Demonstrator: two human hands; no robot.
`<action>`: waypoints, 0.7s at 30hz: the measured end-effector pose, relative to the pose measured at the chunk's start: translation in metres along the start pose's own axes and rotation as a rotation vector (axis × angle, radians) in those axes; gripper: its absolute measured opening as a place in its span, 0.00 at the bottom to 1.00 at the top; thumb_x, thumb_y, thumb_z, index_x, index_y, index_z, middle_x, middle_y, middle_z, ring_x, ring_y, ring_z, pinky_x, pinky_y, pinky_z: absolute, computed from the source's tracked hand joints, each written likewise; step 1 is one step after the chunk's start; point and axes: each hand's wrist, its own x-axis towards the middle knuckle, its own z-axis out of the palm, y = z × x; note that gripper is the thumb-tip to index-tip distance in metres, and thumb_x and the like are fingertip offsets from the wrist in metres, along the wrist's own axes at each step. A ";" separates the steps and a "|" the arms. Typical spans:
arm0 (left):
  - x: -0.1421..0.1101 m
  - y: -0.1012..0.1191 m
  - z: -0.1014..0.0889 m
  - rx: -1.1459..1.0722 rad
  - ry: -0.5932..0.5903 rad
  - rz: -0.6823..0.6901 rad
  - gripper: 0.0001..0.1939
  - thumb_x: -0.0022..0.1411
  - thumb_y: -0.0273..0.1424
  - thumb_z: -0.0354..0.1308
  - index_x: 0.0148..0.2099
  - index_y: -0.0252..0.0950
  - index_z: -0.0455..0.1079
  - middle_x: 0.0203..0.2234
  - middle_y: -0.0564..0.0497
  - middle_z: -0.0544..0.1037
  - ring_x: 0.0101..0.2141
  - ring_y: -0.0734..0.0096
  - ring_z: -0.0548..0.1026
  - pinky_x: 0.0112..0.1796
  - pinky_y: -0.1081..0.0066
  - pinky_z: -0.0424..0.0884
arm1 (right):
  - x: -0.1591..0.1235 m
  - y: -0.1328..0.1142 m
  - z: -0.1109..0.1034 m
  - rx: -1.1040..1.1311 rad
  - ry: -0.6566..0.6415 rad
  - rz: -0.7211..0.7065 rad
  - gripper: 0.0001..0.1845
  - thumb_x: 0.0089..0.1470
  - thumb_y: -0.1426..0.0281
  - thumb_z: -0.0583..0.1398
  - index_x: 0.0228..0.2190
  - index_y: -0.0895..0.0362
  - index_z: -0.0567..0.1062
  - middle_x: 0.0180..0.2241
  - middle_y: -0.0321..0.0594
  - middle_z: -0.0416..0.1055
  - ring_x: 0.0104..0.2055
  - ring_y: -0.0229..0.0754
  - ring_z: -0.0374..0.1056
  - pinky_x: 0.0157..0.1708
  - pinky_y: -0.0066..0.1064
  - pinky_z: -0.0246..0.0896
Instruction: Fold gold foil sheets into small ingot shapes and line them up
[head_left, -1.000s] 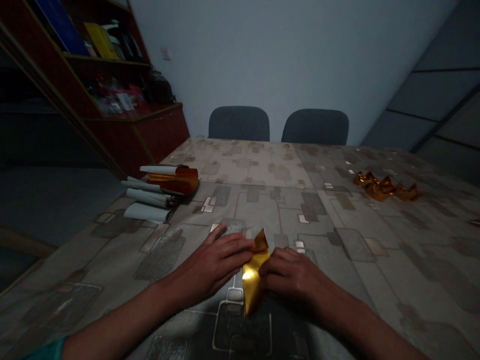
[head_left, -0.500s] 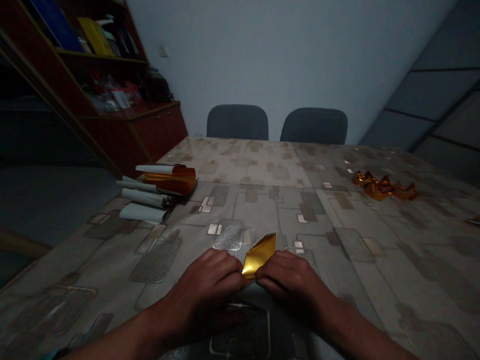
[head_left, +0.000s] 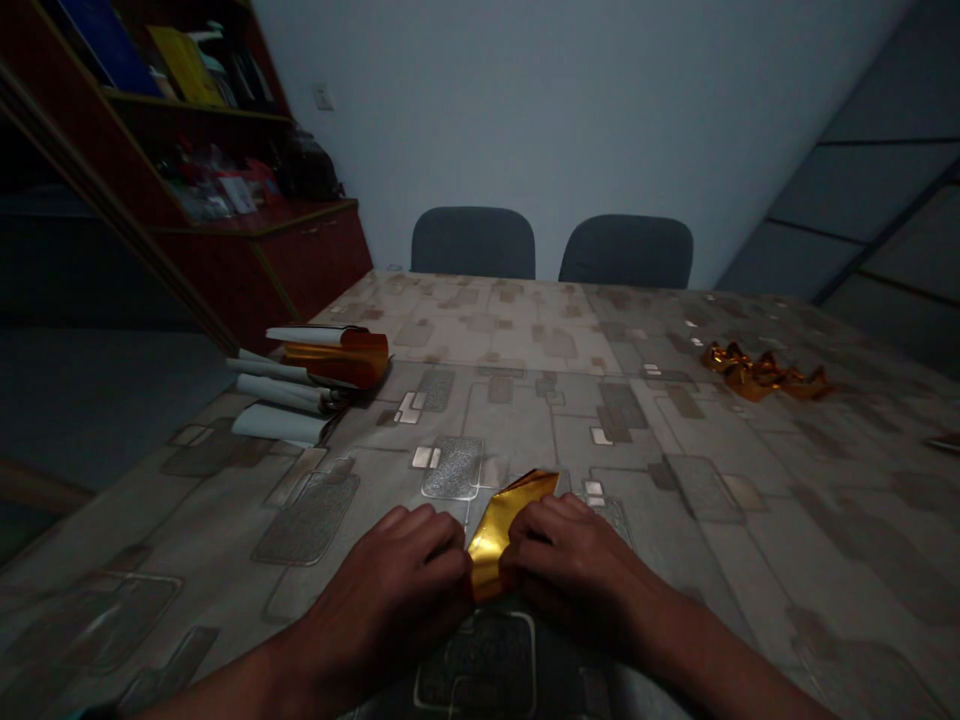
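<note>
Between my hands, near the front of the table, is a folded piece of shiny gold foil paper point(head_left: 491, 540), its pointed end tilted up and to the right. My left hand point(head_left: 409, 565) has its fingers curled and pinches the paper's left edge. My right hand point(head_left: 562, 555) grips the right side, its fingers covering part of the gold surface. Both thumbs are mostly hidden under the hands. Beyond, on the right, lie several folded gold foil pieces point(head_left: 765, 372) in a cluster.
A stack of bent gold and white paper sheets point(head_left: 330, 365) lies at the table's left edge. The patterned tablecloth point(head_left: 517, 320) covers the table. Two grey chairs point(head_left: 472, 240) stand at the far side, and a red wooden cabinet point(head_left: 300, 260) is at back left.
My hands have moved slightly apart, so more of the gold paper shows between them. The paper's tip leans further right. The stack and the folded pieces lie as before.
</note>
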 end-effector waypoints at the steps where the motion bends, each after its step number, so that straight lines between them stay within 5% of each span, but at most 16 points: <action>1: -0.001 0.001 0.000 -0.009 -0.008 -0.005 0.06 0.63 0.23 0.53 0.35 0.39 0.67 0.31 0.52 0.73 0.31 0.66 0.69 0.31 0.68 0.57 | 0.000 0.000 0.002 0.012 0.009 0.002 0.04 0.57 0.75 0.61 0.32 0.54 0.75 0.34 0.37 0.72 0.35 0.41 0.65 0.34 0.35 0.54; 9: -0.010 -0.001 0.000 -0.116 0.065 -0.072 0.07 0.66 0.24 0.55 0.34 0.38 0.67 0.32 0.52 0.71 0.33 0.67 0.69 0.32 0.68 0.59 | 0.003 -0.003 0.006 0.178 0.041 0.158 0.05 0.56 0.73 0.63 0.29 0.55 0.73 0.33 0.36 0.71 0.37 0.41 0.66 0.37 0.35 0.54; 21: -0.008 0.001 0.000 -0.249 0.118 -0.183 0.08 0.62 0.22 0.58 0.32 0.37 0.66 0.31 0.53 0.71 0.33 0.67 0.70 0.33 0.69 0.65 | 0.010 -0.004 0.019 0.095 0.171 0.330 0.08 0.49 0.70 0.67 0.24 0.55 0.72 0.29 0.37 0.71 0.35 0.46 0.67 0.34 0.36 0.51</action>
